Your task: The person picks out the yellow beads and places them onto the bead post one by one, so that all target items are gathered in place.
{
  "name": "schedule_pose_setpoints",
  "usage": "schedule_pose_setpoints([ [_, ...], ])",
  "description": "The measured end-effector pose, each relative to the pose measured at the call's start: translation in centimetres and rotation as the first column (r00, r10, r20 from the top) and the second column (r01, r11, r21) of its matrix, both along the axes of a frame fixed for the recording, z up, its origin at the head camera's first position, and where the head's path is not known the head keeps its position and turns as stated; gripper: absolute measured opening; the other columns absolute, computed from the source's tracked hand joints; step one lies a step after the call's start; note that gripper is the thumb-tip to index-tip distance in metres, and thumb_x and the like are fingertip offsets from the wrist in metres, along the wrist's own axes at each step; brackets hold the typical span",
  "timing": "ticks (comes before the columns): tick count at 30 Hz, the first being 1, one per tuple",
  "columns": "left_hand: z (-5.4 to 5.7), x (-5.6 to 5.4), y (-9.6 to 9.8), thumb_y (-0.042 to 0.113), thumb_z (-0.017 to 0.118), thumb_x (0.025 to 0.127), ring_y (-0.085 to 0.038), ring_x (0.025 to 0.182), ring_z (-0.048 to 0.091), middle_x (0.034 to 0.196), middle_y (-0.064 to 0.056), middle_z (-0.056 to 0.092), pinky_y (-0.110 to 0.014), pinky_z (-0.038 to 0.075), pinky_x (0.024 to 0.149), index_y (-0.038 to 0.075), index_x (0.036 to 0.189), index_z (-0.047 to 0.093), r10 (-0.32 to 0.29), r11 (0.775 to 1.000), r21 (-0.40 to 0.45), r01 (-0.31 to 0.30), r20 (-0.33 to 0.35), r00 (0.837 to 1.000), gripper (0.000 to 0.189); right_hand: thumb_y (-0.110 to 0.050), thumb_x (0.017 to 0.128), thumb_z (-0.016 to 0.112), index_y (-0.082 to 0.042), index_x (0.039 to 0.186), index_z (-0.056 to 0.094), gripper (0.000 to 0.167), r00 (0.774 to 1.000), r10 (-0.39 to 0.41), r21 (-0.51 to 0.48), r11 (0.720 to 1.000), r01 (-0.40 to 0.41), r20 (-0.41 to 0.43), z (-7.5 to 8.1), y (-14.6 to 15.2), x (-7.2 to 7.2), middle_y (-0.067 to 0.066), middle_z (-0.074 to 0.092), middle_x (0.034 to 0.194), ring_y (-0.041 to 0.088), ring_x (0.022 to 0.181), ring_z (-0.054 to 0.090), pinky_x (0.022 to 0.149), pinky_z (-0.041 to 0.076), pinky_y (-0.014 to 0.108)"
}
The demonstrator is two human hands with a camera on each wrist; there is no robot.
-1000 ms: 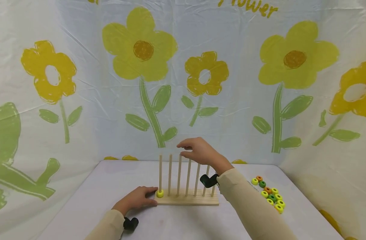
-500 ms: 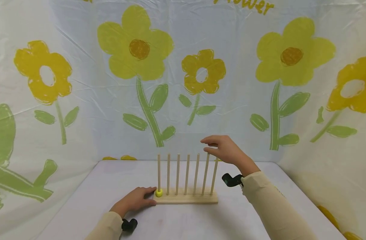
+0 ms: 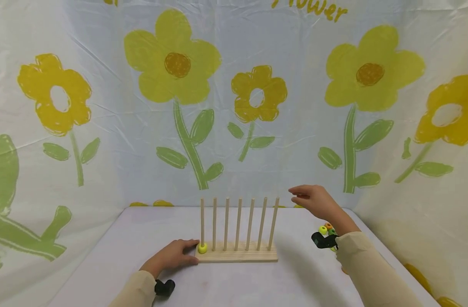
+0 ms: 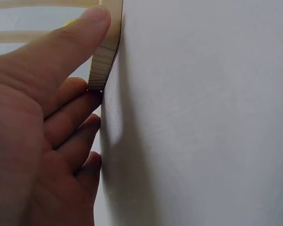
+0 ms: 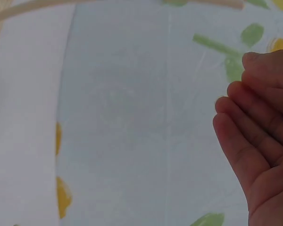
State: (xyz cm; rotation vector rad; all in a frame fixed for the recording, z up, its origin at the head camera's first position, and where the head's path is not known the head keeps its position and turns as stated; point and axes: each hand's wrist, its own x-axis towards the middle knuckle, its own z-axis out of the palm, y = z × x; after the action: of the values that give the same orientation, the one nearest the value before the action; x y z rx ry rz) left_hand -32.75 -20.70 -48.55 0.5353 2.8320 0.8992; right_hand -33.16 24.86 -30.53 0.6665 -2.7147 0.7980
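The stand [image 3: 237,256] sits on the table [image 3: 226,283], a ring [image 3: 202,249] round its leftmost peg [image 3: 202,219], other rings [image 3: 322,233] to its right.

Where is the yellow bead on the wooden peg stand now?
In the head view, the yellow bead sits around the base of the leftmost peg of the wooden peg stand, just beside the person's left hand.

"What's lost near the right hand [image 3: 316,199]?"
"Below it, the wrist camera [image 3: 323,240] and sleeve [image 3: 376,270] cover part of the loose beads [image 3: 323,230]; there may be several, I can't count them."
"And the left hand [image 4: 52,108]?"
"It covers nearly all of the yellow bead [image 4: 70,21]. Above it, the wooden rack [image 4: 104,61] runs off the left wrist view."
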Motion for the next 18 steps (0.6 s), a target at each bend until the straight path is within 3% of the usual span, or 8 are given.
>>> schedule_pose_setpoints([
  [6, -0.1, 0.0, -0.3, 0.05, 0.074, 0.079, -0.042, 0.136, 0.042, 0.147, -0.014, 0.048, -0.061, 0.033, 0.11, 0.016, 0.141, 0.051, -0.024, 0.999, 0.037, 0.023, 0.03, 0.999, 0.075, -0.018, 0.095, 0.061, -0.003, 0.127, 0.062, 0.035, 0.998, -0.044, -0.008, 0.999, 0.045, 0.046, -1.7, 1.9, -0.3, 0.019, 0.063, 0.127, 0.037, 0.114, 0.062, 0.092, 0.054, 0.048],
  [18, -0.1, 0.3, -0.5, 0.048, 0.072, 0.081, -0.044, 0.137, 0.039, 0.148, -0.016, 0.047, -0.062, 0.031, 0.111, 0.015, 0.143, 0.049, -0.054, 0.997, 0.059, 0.053, 0.008, 0.999, 0.074, -0.024, 0.095, 0.062, -0.002, 0.131, 0.059, 0.043, 0.981, -0.122, 0.028, 0.992, 0.12, 0.151, -5.3, 5.0, -0.9, 0.021, 0.06, 0.131, 0.041, 0.117, 0.059, 0.093, 0.054, 0.05],
])
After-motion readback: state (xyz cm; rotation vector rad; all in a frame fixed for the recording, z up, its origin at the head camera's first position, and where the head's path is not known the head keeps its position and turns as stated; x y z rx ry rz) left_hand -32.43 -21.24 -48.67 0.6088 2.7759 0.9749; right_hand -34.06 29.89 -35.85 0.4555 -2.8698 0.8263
